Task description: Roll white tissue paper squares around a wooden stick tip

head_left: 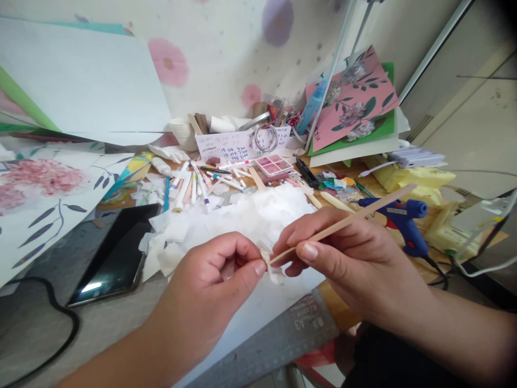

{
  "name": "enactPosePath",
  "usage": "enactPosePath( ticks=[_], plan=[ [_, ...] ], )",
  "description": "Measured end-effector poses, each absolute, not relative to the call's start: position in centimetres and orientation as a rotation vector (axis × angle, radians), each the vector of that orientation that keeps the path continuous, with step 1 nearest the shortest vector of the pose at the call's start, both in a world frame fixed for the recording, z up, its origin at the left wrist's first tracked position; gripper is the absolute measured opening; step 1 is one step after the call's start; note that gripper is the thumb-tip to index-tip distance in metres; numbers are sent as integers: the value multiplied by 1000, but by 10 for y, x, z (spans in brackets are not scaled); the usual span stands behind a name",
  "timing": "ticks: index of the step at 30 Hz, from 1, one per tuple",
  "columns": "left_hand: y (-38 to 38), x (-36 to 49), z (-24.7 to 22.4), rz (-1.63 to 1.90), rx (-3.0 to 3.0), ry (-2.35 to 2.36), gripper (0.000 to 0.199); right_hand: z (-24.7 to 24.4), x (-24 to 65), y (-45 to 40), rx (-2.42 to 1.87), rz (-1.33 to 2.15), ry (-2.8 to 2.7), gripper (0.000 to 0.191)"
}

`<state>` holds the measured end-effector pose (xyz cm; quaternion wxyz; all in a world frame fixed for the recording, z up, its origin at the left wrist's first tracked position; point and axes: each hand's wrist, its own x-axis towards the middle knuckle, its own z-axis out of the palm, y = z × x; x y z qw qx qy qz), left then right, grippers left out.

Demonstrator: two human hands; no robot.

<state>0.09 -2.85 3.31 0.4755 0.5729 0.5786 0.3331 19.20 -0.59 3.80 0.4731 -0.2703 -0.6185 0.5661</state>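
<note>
Near the middle of the view, my left hand [222, 285] pinches a small crumpled piece of white tissue [275, 274] between thumb and fingertips. My right hand [355, 264] grips a flat wooden stick [363, 211], which slants up to the right. The stick's lower end touches the tissue beside my left fingertips. Behind the hands lies a heap of torn white tissue pieces [246, 210], on and around a white sheet [226, 345].
A black phone [115, 253] lies at left beside a black cable [60, 307]. Markers [194, 186] and a pink palette [274, 166] sit behind the tissue. At right rests a blue glue gun [410, 221]. Floral artworks stand at right [355, 102] and lie at left [52, 215].
</note>
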Motion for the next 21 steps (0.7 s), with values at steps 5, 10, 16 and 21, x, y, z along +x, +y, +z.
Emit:
enactPosePath(
  ticks=[5,10,16,21],
  plan=[
    [-27,-1,32,819,1382,1387,16,35,193,-6,-632,1438,-1478,5],
    [-27,-3,26,843,1327,1292,17,31,194,-7,-609,1510,-1413,4],
    [-29,-9,18,856,1272,1187,18,31,192,-5,-546,1565,-1370,5],
    [-29,-11,16,871,1238,1135,19,33,193,-5,-542,1582,-1373,7]
  ],
)
